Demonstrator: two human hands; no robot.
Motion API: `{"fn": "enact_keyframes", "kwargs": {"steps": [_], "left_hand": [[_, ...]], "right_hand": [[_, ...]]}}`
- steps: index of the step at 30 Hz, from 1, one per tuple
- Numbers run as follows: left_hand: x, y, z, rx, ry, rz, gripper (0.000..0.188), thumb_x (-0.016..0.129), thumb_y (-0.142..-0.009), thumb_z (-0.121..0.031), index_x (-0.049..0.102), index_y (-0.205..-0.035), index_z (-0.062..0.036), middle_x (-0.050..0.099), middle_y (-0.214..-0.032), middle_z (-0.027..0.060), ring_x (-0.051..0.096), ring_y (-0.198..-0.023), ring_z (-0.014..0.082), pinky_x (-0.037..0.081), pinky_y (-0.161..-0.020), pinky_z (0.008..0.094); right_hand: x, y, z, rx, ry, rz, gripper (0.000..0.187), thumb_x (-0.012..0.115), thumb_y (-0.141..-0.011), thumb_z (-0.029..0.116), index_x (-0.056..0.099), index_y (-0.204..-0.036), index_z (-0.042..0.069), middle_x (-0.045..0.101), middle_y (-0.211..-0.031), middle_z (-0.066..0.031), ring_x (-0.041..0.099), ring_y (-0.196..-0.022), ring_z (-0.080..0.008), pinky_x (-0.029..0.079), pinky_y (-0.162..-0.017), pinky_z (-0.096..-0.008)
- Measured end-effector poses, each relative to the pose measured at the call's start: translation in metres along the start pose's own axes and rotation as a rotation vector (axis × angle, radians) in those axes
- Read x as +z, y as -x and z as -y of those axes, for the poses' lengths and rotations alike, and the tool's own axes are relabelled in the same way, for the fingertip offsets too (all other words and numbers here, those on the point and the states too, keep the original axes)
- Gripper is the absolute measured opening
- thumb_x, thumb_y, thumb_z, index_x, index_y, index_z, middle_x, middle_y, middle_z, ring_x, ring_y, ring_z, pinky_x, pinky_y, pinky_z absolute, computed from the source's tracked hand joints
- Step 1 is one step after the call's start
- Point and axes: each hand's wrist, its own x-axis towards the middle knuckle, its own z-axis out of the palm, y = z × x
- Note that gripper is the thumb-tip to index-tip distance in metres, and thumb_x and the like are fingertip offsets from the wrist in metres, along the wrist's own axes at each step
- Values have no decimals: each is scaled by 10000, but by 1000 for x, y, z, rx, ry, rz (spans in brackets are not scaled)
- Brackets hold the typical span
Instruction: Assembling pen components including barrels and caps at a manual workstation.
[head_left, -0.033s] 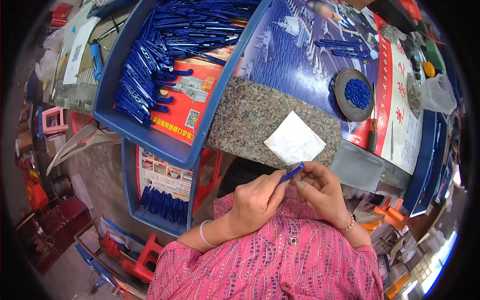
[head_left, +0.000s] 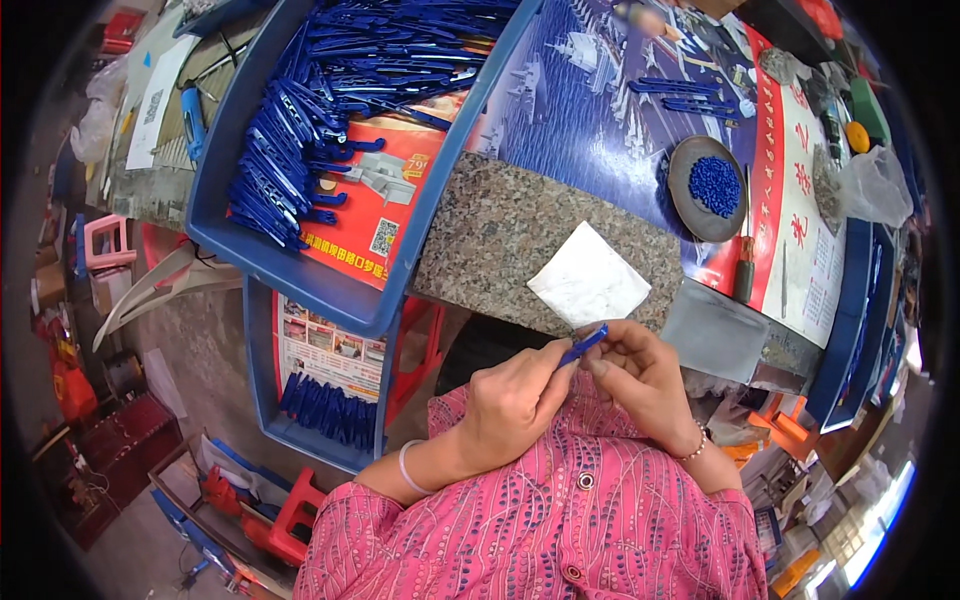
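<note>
In front of my chest my left hand (head_left: 512,400) is closed, pinching a slim blue plastic piece (head_left: 582,347) between thumb and forefinger. The piece slants up to the right. My right hand (head_left: 645,385) meets its upper end with bent fingers and thumb; the fingertips partly hide what they grip. Just beyond the hands, a folded white paper (head_left: 590,280) lies on the speckled stone tabletop (head_left: 490,235). To the right, small blue pellets (head_left: 715,187) sit in a round dark dish (head_left: 683,205).
A large blue tray (head_left: 300,280) at the left holds many slim blue pieces (head_left: 285,160). Below it, a second blue tray (head_left: 262,380) holds more. A screwdriver (head_left: 745,270) lies by the dish. Several blue pieces (head_left: 690,95) rest on the poster behind. Red stools (head_left: 295,515) stand lower left.
</note>
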Motion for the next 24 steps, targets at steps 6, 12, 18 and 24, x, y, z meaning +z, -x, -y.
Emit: {"fn": "enact_keyframes", "kwargs": {"steps": [6, 12, 18, 24], "left_hand": [[1, 2, 0, 115, -113, -7, 220, 622, -788, -42, 567, -989, 28, 563, -668, 112, 577, -539, 248, 456, -474, 344], [1, 4, -2, 150, -152, -15, 233, 617, -789, -41, 565, -1003, 35, 555, -665, 103, 573, -536, 240, 460, -474, 335], [-2, 5, -2, 144, -164, -15, 243, 617, -785, -38, 562, -1009, 37, 549, -661, 104, 568, -537, 248, 461, -485, 341], [-12, 7, 2, -286, 334, 77, 210, 545, -882, -91, 597, -1038, 39, 646, -709, 61, 538, -530, 51, 421, -470, 209]], "right_hand": [[12, -5, 2, -42, -28, -6, 240, 582, -837, 9, 514, -1064, -29, 579, -902, -38, 504, -652, -24, 394, -522, -154], [18, -3, 2, -76, -47, -39, 199, 584, -828, 18, 526, -1013, -24, 576, -880, -32, 497, -627, -21, 386, -506, -153], [11, -4, 8, -102, 186, -8, 212, 578, -797, 13, 536, -1003, -12, 591, -914, -46, 537, -716, -66, 431, -594, -205], [-9, -28, 30, -717, 1151, -85, 266, 612, -728, 10, 557, -988, 17, 594, -1021, -111, 551, -906, -274, 433, -786, -346]]}}
